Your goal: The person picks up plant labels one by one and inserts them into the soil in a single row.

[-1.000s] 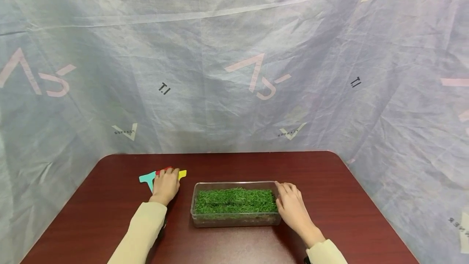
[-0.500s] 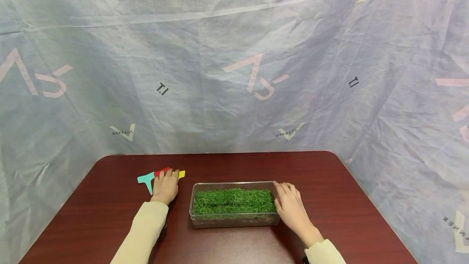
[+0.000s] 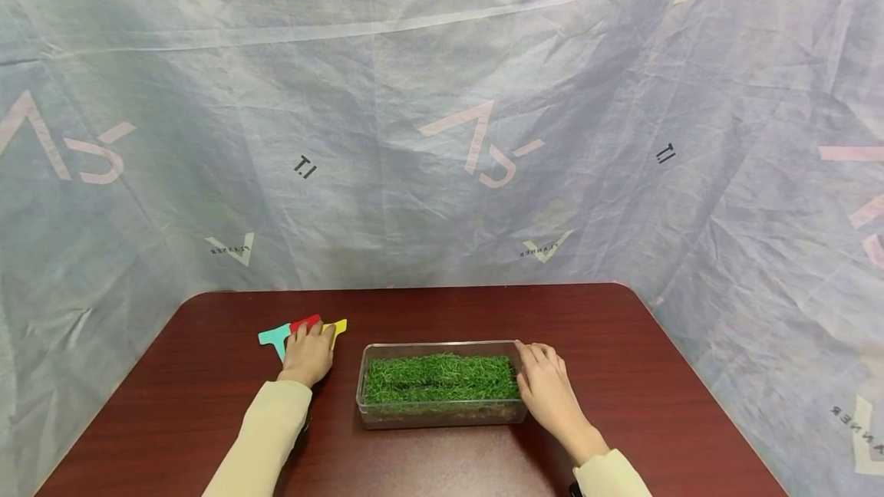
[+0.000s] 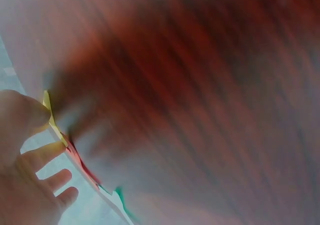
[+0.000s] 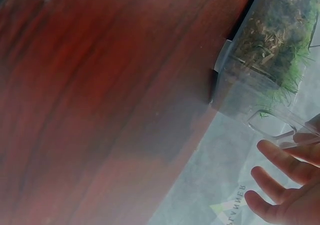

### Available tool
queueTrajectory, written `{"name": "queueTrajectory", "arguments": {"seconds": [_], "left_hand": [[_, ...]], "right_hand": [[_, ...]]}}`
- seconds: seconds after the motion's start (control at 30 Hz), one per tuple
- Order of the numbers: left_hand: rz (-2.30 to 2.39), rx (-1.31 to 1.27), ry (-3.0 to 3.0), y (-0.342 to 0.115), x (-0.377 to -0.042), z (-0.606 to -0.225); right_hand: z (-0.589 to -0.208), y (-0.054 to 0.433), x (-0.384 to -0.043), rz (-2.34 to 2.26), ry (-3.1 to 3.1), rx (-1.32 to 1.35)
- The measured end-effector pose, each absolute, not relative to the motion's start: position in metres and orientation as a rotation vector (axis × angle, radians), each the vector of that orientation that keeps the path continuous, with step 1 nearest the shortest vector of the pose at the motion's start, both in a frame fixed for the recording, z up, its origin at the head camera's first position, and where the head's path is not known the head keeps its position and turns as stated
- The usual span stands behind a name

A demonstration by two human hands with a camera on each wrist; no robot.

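My left hand (image 3: 308,353) rests palm down over T-shaped plant labels at the table's left. In the left wrist view the thumb touches the yellow label (image 4: 49,110), with the index fingertip at its other end. Beside it lie the red label (image 3: 305,324) and the teal label (image 3: 275,337), partly under the fingers. A clear rectangular box (image 3: 442,414) contains green grass (image 3: 442,374); brown soil (image 5: 270,40) shows through its wall. My right hand (image 3: 549,386) grips the box's right end, fingers at the far corner and thumb nearer the front.
The dark red wooden table (image 3: 442,466) has rounded far corners. Grey printed cloth (image 3: 387,136) hangs behind it and along both sides. Between the labels and the box runs a narrow strip of tabletop.
My left hand has shifted slightly left and toward me, uncovering more of the yellow label, including its stem. The right hand and the box stay in place.
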State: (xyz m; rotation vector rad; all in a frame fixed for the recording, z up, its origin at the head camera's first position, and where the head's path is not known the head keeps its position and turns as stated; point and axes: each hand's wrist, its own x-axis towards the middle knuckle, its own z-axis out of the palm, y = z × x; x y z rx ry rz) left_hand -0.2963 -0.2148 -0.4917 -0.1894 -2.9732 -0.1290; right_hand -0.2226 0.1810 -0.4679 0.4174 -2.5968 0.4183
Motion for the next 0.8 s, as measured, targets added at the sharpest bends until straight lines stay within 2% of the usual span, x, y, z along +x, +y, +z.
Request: {"name": "queueTrajectory", "arguments": {"seconds": [0.8], "left_hand": [[-0.233,-0.188,-2.903,-0.2125,-0.2974,-0.4912]], "right_hand": [[-0.4695,0.1815,-0.2238,0.436,-2.61,0.408]]}}
